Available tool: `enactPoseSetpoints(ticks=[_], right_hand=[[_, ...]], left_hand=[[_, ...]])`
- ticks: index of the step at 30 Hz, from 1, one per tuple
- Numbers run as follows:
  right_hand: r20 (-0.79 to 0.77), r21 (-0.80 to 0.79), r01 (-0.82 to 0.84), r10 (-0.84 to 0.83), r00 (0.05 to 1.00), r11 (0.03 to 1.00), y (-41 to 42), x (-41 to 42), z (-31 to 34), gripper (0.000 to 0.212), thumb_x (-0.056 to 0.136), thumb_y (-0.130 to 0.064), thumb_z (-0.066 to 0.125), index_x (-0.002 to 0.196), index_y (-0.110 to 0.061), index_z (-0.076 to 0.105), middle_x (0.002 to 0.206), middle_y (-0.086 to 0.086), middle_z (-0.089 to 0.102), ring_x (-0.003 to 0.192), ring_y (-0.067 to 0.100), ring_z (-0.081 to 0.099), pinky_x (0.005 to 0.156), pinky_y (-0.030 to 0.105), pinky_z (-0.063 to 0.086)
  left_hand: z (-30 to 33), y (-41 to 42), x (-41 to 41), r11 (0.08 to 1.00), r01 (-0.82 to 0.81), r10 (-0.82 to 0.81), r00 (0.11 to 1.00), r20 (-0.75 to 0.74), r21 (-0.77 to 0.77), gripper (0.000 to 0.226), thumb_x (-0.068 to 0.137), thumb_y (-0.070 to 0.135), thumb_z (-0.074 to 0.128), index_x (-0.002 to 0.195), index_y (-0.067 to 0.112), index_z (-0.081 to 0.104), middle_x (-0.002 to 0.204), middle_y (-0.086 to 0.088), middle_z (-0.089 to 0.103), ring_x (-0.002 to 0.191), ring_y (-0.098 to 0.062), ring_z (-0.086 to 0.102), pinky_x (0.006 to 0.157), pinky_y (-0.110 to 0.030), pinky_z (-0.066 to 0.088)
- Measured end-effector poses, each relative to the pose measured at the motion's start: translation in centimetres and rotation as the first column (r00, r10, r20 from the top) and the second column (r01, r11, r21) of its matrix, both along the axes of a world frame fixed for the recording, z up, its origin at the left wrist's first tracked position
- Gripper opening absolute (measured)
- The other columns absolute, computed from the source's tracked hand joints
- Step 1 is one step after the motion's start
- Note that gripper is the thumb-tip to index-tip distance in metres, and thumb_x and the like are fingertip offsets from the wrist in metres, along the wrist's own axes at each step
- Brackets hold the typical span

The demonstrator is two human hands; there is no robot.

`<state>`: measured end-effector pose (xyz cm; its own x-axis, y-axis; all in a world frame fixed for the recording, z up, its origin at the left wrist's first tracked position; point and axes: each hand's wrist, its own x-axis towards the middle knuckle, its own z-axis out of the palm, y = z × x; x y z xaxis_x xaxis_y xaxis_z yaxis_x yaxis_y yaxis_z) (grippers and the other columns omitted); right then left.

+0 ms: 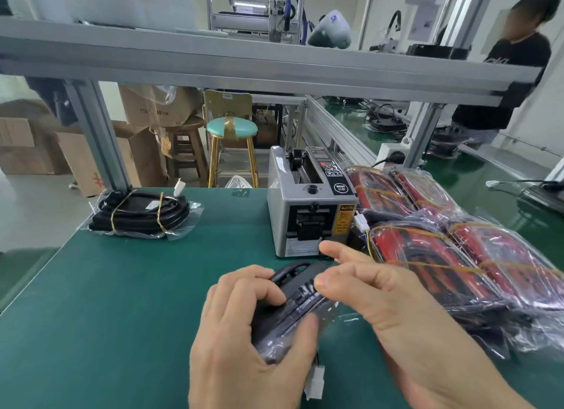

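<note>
Left hand (pixel 244 332) clasps bagged cable (pixel 293 305); right hand (pixel 396 305), grip spread, beside it, tape dispenser (pixel 305 213) just beyond.

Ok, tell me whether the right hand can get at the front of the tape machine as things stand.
Probably yes: the right hand hovers just before the tape machine with nothing between them. The left hand grips the cable bundle.

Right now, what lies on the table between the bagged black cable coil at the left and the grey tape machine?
Nothing: in the head view only bare green mat shows between the cable coil and the tape machine.
</note>
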<state>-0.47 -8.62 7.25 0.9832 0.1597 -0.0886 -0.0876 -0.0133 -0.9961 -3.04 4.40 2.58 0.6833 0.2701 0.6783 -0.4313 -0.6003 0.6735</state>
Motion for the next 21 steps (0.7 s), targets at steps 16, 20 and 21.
enactPoseSetpoints(ticks=[16, 20, 21], right_hand=[[0.029, -0.161, 0.01, -0.005, 1.0, 0.987, 0.22, 0.09, -0.01, 0.011, 0.059, -0.024, 0.071, 0.054, -0.013, 0.073, 0.106, -0.018, 0.063, 0.103, -0.017, 0.052, 0.078, 0.018, 0.035], [0.076, -0.25, -0.002, 0.022, 0.997, 0.968, -0.1, 0.31, 0.15, 0.011, 0.065, -0.021, 0.072, 0.057, -0.013, 0.073, 0.099, -0.023, 0.061, 0.098, -0.017, 0.053, 0.079, 0.017, 0.035], [0.084, -0.268, -0.007, 0.03, 0.996, 0.963, -0.26, 0.41, 0.09, 0.011, 0.066, -0.02, 0.072, 0.058, -0.012, 0.073, 0.097, -0.027, 0.06, 0.096, -0.017, 0.053, 0.079, 0.017, 0.034]], left_hand=[[-0.19, -0.7, -0.08, 1.0, 0.001, -0.001, 0.999, 0.037, 0.019, 0.028, 0.062, 0.035, 0.064, 0.078, 0.015, 0.055, 0.093, 0.007, 0.056, 0.073, -0.02, 0.057, 0.062, -0.022, 0.043], [-0.14, -0.97, -0.08, 1.0, 0.005, -0.006, 0.999, 0.048, 0.029, 0.025, 0.063, 0.034, 0.063, 0.077, 0.015, 0.056, 0.091, 0.008, 0.054, 0.071, -0.021, 0.056, 0.059, -0.025, 0.043], [-0.13, -1.04, -0.09, 1.0, 0.004, -0.005, 0.999, 0.048, 0.027, 0.023, 0.064, 0.033, 0.064, 0.077, 0.016, 0.056, 0.091, 0.009, 0.054, 0.069, -0.021, 0.055, 0.058, -0.025, 0.043]])
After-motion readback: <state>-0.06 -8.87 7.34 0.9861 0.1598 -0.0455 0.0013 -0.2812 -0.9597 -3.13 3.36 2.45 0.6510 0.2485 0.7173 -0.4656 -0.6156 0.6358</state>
